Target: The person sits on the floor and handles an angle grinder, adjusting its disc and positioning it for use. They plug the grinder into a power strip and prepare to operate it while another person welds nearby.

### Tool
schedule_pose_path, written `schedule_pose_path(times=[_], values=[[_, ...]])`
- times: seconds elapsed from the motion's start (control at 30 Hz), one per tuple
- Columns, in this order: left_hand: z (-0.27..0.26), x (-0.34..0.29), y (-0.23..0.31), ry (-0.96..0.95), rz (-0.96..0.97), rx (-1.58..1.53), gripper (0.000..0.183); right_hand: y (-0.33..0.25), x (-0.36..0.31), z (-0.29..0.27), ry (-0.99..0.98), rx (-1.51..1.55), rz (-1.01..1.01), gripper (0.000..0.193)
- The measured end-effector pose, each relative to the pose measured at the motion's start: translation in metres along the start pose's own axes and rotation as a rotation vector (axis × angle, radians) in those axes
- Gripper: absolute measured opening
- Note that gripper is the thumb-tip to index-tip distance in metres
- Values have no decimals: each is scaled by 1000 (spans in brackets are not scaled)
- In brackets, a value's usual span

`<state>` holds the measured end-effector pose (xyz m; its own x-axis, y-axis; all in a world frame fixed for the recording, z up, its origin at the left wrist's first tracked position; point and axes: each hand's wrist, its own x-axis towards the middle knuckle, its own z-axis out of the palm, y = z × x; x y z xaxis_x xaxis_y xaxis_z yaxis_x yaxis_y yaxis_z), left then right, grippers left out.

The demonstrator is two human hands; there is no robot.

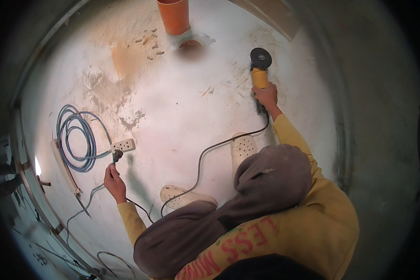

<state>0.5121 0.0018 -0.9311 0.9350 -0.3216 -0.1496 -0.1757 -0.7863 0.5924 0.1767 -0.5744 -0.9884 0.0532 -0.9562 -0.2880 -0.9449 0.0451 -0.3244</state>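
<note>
My right hand (267, 96) is wrapped round the yellow body of an angle grinder (259, 77), out to the right. Its black disc (261, 58) points away from me. From its rear end a dark cord (202, 161) curves past my feet toward my left side. My left hand (115, 184) is closed on a dark plug (117, 155), held up just in front of a white extension socket (124, 145). From this angle I cannot tell whether the plug touches the socket.
A coil of blue-grey cable (81, 151) lies left of the socket, beside a long pale bar (64, 165). An orange bucket (174, 17) stands at the far side, near several small stubs (150, 42). My pale clogs (243, 150) are on the floor. A metal frame (37, 186) runs along the left.
</note>
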Motion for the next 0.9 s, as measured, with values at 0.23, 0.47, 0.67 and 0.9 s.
schedule_pose_path(times=[0.23,0.47,0.67,0.9], values=[[14,0,-17,81,24,-131,32,41,44,46,56,14,-38,62],[16,-3,16,161,-195,-79,34,35,33,41,83,-148,22,78],[21,21,17,76,-152,78,41,31,29,36,85,-104,-22,81],[13,36,0,55,-89,69,40,27,21,36,137,-107,-18,80]])
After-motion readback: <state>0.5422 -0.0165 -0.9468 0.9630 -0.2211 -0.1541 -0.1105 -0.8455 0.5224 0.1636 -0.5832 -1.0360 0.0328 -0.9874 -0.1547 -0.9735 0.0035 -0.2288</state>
